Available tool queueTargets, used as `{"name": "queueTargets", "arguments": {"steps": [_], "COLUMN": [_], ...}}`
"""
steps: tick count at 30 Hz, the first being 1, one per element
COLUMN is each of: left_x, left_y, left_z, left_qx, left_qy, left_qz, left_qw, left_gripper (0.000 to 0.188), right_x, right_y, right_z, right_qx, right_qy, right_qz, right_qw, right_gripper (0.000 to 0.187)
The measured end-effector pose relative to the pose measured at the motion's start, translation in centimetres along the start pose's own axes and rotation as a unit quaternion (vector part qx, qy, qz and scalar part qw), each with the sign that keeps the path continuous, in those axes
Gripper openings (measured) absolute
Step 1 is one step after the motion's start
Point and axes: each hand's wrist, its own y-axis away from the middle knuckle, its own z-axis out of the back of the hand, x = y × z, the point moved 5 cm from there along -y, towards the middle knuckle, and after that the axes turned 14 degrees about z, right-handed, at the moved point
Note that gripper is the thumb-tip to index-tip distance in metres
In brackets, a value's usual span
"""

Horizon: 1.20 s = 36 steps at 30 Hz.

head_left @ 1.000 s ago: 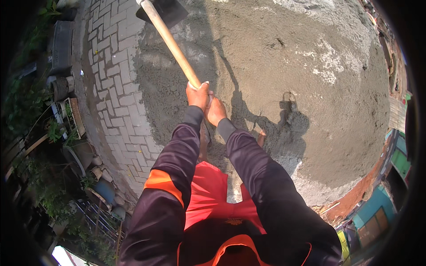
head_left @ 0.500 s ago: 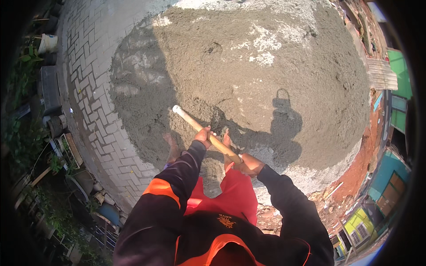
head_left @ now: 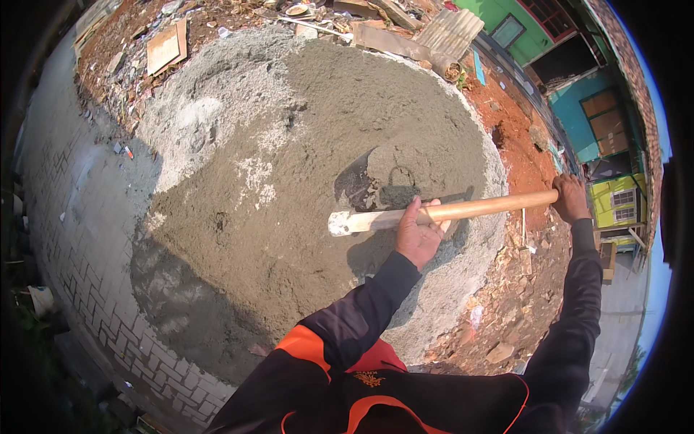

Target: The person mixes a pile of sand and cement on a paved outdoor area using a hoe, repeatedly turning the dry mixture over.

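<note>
A wooden-handled hoe (head_left: 463, 210) lies level above a wide grey pile of sand and cement mix (head_left: 303, 166). Its dark blade (head_left: 356, 182) carries a lump of the mix. My left hand (head_left: 418, 233) grips the handle near the blade end. My right hand (head_left: 572, 199) holds the far end of the handle at the right. Both arms are in dark sleeves with orange trim.
Patterned paving blocks (head_left: 79, 239) run along the left. Red soil with rubble (head_left: 520, 289) borders the pile on the right. Boards and scrap (head_left: 166, 47) lie at the back. Colourful buildings (head_left: 600, 116) stand at the right edge.
I have turned to the right and the handle has swung from pointing up-left to lying level. My hands have spread apart along it, and the blade has come up loaded with mix.
</note>
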Motion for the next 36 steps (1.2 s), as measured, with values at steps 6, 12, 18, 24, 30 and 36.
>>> {"name": "queueTargets", "arguments": {"steps": [6, 12, 18, 24, 30, 36], "left_x": [-8.9, -24.5, -32.3, -35.5, -27.3, -23.5], "left_y": [13.7, 36.8, 68.0, 66.2, 52.3, 40.8], "left_z": [6.7, 28.3, 36.4, 53.1, 63.3, 57.2], "left_qx": [-0.016, -0.266, -0.432, -0.595, -0.687, -0.474], "left_qy": [-0.032, 0.026, -0.054, -0.109, -0.241, 0.065], "left_qz": [-0.135, -0.392, -0.611, -0.527, -0.138, -0.244], "left_qw": [0.990, 0.880, 0.661, 0.597, 0.672, 0.843], "left_gripper": [0.023, 0.021, 0.022, 0.038, 0.067, 0.036], "right_x": [17.3, 58.5, 95.1, 116.6, 108.0, 93.9], "right_y": [-3.3, 7.4, 11.5, 7.7, 13.9, 9.1], "right_z": [-6.7, -14.0, -2.2, 0.5, -15.4, -12.6], "right_qx": [0.071, 0.285, 0.249, 0.203, 0.422, 0.592], "right_qy": [-0.189, -0.559, -0.546, -0.606, -0.531, -0.591], "right_qz": [0.078, 0.297, 0.400, 0.434, 0.308, 0.149], "right_qw": [0.976, 0.720, 0.693, 0.635, 0.667, 0.528], "right_gripper": [0.028, 0.032, 0.050, 0.045, 0.031, 0.009]}}
